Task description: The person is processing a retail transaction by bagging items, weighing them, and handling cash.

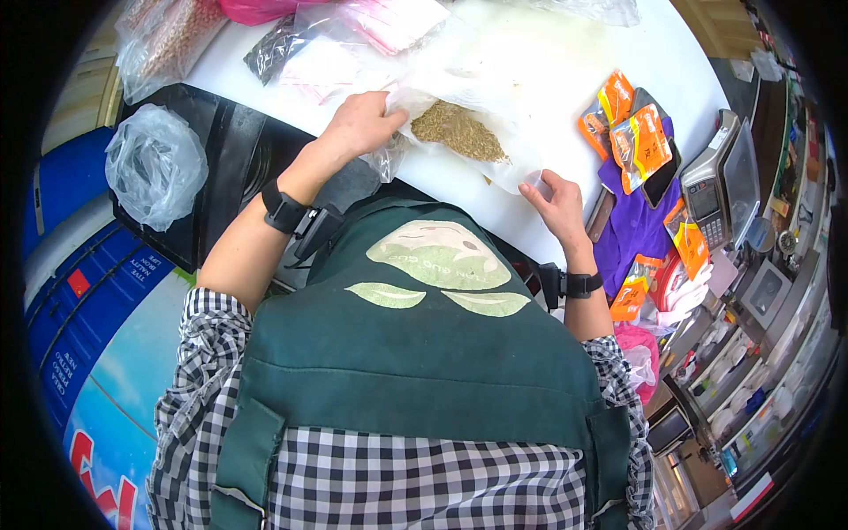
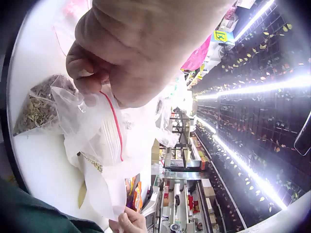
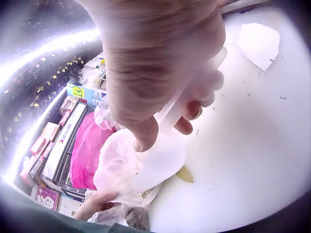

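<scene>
My left hand (image 1: 360,122) pinches a clear zip bag with a red strip (image 2: 115,127) at its mouth. Between my hands, crumbled dried herb (image 1: 459,132) lies in a pale, translucent layer, bag and sheet overlapping here. A curved white sheet (image 2: 108,194) reaches from the bag's mouth toward my right hand (image 1: 558,205). That hand pinches the sheet's near right edge, thumb on one side and fingers on the other, as the right wrist view shows. Some herb shows at the bag's mouth in the left wrist view, beside the sheet's far end.
A clear bag of dark dried leaves (image 2: 36,109) lies beyond my left hand. Orange packets (image 1: 640,146), a phone, a purple cloth (image 1: 623,243) and a card terminal (image 1: 707,199) sit at the right. A crumpled plastic bag (image 1: 157,168) is at the left. One leaf (image 3: 185,174) lies on the white table.
</scene>
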Demonstrator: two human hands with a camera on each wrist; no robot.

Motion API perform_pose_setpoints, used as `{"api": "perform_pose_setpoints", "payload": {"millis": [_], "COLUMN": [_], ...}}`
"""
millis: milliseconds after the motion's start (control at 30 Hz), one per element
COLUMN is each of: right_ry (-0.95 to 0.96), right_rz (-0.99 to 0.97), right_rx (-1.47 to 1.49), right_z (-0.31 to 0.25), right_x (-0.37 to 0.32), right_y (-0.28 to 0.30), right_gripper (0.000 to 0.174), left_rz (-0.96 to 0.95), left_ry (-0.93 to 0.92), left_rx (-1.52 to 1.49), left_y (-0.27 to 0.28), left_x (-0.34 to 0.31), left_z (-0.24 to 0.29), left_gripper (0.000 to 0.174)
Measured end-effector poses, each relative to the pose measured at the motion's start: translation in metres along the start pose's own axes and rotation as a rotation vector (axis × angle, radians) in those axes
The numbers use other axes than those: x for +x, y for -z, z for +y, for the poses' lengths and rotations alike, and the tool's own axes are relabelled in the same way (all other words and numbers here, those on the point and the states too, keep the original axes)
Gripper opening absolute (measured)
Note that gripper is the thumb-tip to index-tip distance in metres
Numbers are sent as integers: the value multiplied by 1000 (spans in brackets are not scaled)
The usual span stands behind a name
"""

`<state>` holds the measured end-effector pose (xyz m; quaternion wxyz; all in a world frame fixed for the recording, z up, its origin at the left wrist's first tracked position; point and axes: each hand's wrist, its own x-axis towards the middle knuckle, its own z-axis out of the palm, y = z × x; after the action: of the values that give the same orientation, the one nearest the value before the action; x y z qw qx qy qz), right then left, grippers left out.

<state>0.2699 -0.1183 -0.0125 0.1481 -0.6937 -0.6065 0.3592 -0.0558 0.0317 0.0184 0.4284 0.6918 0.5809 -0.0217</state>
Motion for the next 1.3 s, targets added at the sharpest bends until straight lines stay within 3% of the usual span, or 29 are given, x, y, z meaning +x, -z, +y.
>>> {"api": "perform_pose_setpoints", "payload": {"millis": [200,267,367,700,767,900,967,1033,1200,1300], "right_ry": [51,54,17,5,15,9,31,-27,-47,-29], "right_rz": [12,25,-16,-13,-9,3,25,-50,-63,-64], "right_rx": [-74,-80,-120,-29,-6,147,195,210,288,356], "right_z": [-17,-24,-33,-37,-31,-16,-10,-7,-5,-12], "right_x": [-3,-2,-1,12,12,10,9,8,8,6], "right_y": [0,-4,-8,-25,-28,-35,-35,-33,-28,-23], "right_gripper": [52,53,50,50,50,52,52,34,31,29], "left_rz": [-53,-101,-185,-327,-281,-208,-58,-41,-33,53], "left_ry": [63,153,138,132,151,160,114,132,194,79], "left_rx": [-19,-194,-452,-514,-534,-533,-575,-568,-558,-525], "left_y": [-19,-20,-13,-12,-9,-3,1,2,8,7], "left_x": [15,16,6,2,2,-1,-12,-15,-23,-32], "left_z": [-10,-7,6,17,15,4,8,5,7,10], "left_gripper": [36,26,18,16,26,29,26,28,32,36]}}
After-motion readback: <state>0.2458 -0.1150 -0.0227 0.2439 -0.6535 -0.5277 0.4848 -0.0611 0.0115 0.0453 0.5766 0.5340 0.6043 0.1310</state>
